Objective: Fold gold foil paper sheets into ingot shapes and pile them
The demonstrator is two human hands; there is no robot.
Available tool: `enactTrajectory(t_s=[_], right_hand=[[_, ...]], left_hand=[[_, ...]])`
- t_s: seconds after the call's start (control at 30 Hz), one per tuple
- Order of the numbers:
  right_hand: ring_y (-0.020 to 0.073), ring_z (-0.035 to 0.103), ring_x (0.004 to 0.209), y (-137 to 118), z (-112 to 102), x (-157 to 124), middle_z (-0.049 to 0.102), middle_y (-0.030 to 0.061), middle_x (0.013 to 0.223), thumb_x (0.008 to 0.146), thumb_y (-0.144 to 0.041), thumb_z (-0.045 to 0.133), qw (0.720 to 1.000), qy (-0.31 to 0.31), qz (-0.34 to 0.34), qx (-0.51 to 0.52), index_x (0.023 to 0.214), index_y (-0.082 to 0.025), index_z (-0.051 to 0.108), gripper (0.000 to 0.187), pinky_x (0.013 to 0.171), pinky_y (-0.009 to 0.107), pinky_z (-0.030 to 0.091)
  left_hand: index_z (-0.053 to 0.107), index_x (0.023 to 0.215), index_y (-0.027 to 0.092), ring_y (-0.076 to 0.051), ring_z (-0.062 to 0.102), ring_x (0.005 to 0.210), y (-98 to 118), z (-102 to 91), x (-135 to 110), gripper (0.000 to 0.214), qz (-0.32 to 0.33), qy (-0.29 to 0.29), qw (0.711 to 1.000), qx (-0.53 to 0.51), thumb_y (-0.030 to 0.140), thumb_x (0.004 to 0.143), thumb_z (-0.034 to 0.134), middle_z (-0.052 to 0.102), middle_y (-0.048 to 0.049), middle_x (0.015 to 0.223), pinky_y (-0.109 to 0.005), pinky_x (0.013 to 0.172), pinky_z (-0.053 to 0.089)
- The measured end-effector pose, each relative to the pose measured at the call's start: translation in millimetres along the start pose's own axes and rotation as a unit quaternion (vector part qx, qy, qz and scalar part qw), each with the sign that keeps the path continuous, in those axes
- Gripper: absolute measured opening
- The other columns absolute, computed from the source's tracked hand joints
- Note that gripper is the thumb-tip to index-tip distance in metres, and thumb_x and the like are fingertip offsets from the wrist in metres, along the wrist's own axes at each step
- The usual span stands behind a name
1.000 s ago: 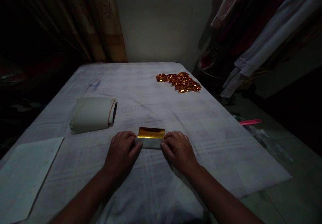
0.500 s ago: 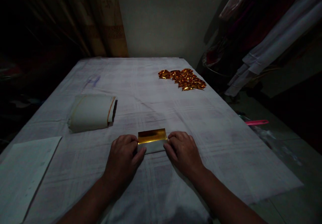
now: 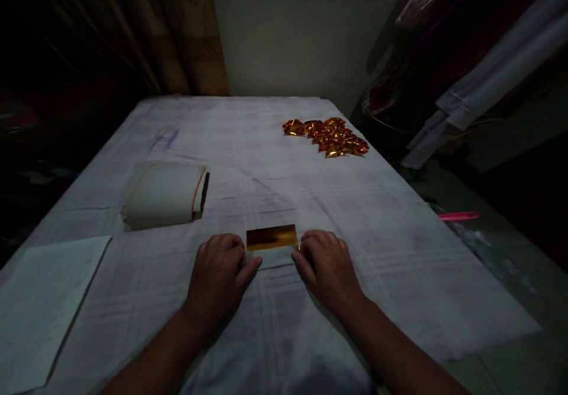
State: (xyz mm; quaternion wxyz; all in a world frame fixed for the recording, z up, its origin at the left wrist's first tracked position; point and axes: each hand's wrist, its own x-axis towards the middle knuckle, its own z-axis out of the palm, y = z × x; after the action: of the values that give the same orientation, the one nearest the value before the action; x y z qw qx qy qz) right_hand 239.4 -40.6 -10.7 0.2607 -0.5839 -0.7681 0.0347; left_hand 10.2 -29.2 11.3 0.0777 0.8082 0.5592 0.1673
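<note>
A small sheet of gold foil paper (image 3: 271, 237) lies on the cloth-covered table, its near edge folded over so that a pale strip of its back shows. My left hand (image 3: 222, 269) grips the left end of the sheet, thumb on the pale strip and fingers curled behind. At the right end, my right hand (image 3: 327, 266) pinches it in the same way. Both hands rest low on the cloth. Several folded gold foil pieces (image 3: 339, 138) lie in a cluster near the far right edge.
A thick folded stack of pale paper (image 3: 164, 195) lies left of my hands. White sheets (image 3: 48, 306) are at the near left. The plaid cloth (image 3: 248, 135) covers the table. Clothes (image 3: 481, 84) hang at the right, and a pink handle (image 3: 459, 216) shows beyond the right edge.
The view has shifted slightly. Both hands keep their hold on the foil paper's ends, and the gold face reflects darker now. No other clear movement shows.
</note>
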Motion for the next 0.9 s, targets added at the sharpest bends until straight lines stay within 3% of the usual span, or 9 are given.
enactTrajectory(t_s=[0.13,0.23,0.37,0.43,0.5,0.63,0.77,0.9], right_hand=[[0.0244,0.056,0.088,-0.7,0.4,-0.8,0.065,0.0065,0.091,0.093,-0.023,0.054,1.000,0.017,0.003,0.007,0.099,-0.020,0.058,0.007,0.077,0.036,0.037],[0.0239,0.057,0.091,-1.7,-1.1,0.1,0.066,0.0063,0.097,0.093,-0.020,0.055,1.000,-0.005,0.002,0.016,0.094,-0.021,0.059,0.004,0.079,0.037,0.037],[0.0238,0.057,0.096,-2.3,-3.5,1.7,0.067,0.0061,0.102,0.093,-0.019,0.058,0.999,-0.032,0.015,0.028,0.086,-0.022,0.060,0.008,0.082,0.037,0.037],[0.0239,0.057,0.097,-2.4,-3.8,2.0,0.067,0.0063,0.102,0.092,-0.020,0.059,0.999,-0.034,0.020,0.033,0.085,-0.021,0.060,0.008,0.082,0.038,0.038],[0.0241,0.058,0.098,-1.9,-3.4,1.8,0.067,0.0066,0.102,0.092,-0.020,0.059,0.999,-0.031,0.022,0.038,0.084,-0.022,0.060,0.008,0.082,0.038,0.038],[0.0242,0.059,0.097,2.5,-1.2,1.3,0.068,0.0070,0.103,0.092,-0.019,0.057,0.998,-0.024,0.028,0.049,0.084,-0.022,0.060,0.009,0.083,0.038,0.040],[0.0229,0.061,0.095,8.2,-0.7,-0.1,0.070,0.0069,0.100,0.092,-0.014,0.051,0.997,0.003,0.024,0.076,0.091,-0.021,0.062,0.014,0.083,0.037,0.043],[0.0243,0.060,0.110,2.0,-7.4,-6.7,0.069,0.0107,0.116,0.098,-0.020,0.050,0.996,0.053,-0.038,0.059,0.106,-0.021,0.068,0.020,0.094,0.040,0.044]], left_hand=[[0.051,0.072,0.022,-0.022,0.053,0.079,-5.4,-0.4,-1.7,0.029,-0.012,0.003,1.000,0.018,0.039,0.092,0.065,0.058,-0.0008,0.077,-0.038,0.076,0.040],[0.053,0.077,0.022,-0.022,0.053,0.078,-8.2,-2.7,-5.8,0.024,-0.002,0.022,0.999,0.023,0.037,0.096,0.058,0.060,-0.0015,0.078,-0.037,0.074,0.040],[0.065,0.100,0.022,-0.024,0.059,0.096,0.2,-6.4,-12.2,0.014,0.128,0.055,0.990,-0.011,0.027,0.099,0.052,0.070,-0.0054,0.101,-0.042,0.089,0.042],[0.067,0.109,0.023,-0.023,0.060,0.103,7.6,-6.7,-14.0,0.018,0.209,0.060,0.976,-0.025,0.025,0.099,0.052,0.072,-0.0046,0.108,-0.042,0.095,0.042],[0.068,0.113,0.022,-0.023,0.061,0.103,13.6,-6.0,-14.7,0.020,0.246,0.047,0.968,-0.021,0.027,0.100,0.053,0.074,-0.0044,0.109,-0.041,0.095,0.043],[0.067,0.116,0.020,-0.024,0.062,0.101,16.7,-4.5,-14.9,0.025,0.239,0.002,0.971,-0.003,0.033,0.100,0.053,0.074,-0.0060,0.112,-0.044,0.097,0.043],[0.065,0.120,0.020,-0.024,0.062,0.103,13.9,-2.0,-16.7,0.026,0.232,-0.005,0.973,0.009,0.032,0.100,0.053,0.073,-0.0060,0.115,-0.045,0.100,0.039],[0.063,0.122,0.022,-0.025,0.062,0.105,13.7,1.4,-18.4,0.026,0.229,0.002,0.973,0.020,0.031,0.099,0.053,0.072,-0.0051,0.116,-0.047,0.103,0.035]])
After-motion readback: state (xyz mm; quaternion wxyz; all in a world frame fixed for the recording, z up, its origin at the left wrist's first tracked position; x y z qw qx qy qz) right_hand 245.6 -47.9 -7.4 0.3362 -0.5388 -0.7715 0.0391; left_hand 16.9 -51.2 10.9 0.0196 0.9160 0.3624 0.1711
